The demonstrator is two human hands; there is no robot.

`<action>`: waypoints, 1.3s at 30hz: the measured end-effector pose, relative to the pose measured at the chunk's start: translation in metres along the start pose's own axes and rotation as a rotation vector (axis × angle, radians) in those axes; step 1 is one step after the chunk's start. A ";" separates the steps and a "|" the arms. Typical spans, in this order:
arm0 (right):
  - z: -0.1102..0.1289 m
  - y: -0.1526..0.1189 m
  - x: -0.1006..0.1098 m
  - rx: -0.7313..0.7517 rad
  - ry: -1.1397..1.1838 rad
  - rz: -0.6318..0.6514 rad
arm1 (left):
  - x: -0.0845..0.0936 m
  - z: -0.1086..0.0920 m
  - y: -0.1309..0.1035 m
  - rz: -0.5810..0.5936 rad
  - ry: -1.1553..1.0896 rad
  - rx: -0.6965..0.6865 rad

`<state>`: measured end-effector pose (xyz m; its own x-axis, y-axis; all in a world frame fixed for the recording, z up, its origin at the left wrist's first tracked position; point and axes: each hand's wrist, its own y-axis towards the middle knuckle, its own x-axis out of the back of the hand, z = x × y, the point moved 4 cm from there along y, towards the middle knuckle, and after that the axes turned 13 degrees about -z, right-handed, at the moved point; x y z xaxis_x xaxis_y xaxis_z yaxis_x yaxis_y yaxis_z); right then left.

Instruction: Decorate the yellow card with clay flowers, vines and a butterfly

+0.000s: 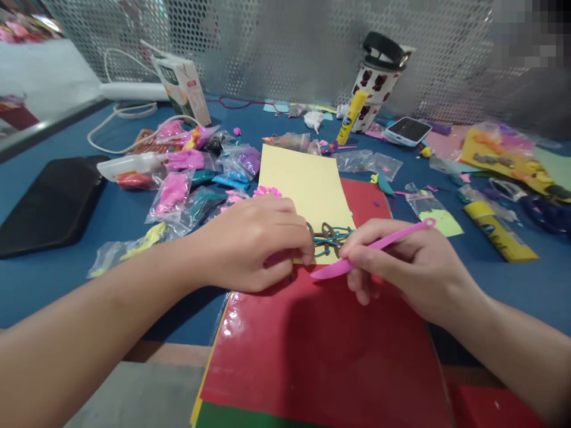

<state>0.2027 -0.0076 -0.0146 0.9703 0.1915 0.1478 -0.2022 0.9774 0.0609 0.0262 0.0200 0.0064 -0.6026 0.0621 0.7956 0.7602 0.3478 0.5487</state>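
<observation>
In my right hand (401,261) is a pink plastic clay knife (392,239), gripped between thumb and fingers, its blade pointing left over the red sheet (330,345). My left hand (263,241) rests on the lower left of the pale yellow card (303,184), fingers bent and drawn together. A bit of purple shows under its palm; what the fingertips hold, if anything, is hidden. Between both hands, a brown and teal clay pattern of loops and thin strands (328,238) lies along the card's lower edge. A pink clay flower (267,191) shows just behind my left hand.
Bags of coloured clay (173,193) crowd the left, beside a black tablet-like slab (49,202). Behind stand a drink carton (185,89), a yellow glue stick (352,117) and a patterned tumbler (379,83). A phone (407,131) and another yellow tube (499,232) lie right.
</observation>
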 end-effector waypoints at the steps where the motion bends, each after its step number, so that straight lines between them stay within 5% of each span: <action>1: 0.002 -0.001 -0.001 0.048 -0.035 0.009 | 0.001 0.001 0.000 -0.007 0.008 0.005; 7: 0.010 -0.009 -0.015 0.385 -0.418 0.054 | 0.002 0.003 0.001 -0.049 0.070 -0.005; 30: 0.013 -0.013 -0.020 0.495 -0.411 0.044 | 0.007 0.001 0.000 -0.121 0.151 -0.003; 39: 0.022 -0.009 -0.003 0.569 -0.365 -0.134 | 0.012 -0.004 0.002 -0.130 -0.023 0.002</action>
<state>0.1991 -0.0188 0.0065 0.9053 -0.0672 0.4194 -0.2187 0.7728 0.5958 0.0211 0.0173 0.0182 -0.7015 0.0376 0.7117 0.6748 0.3561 0.6464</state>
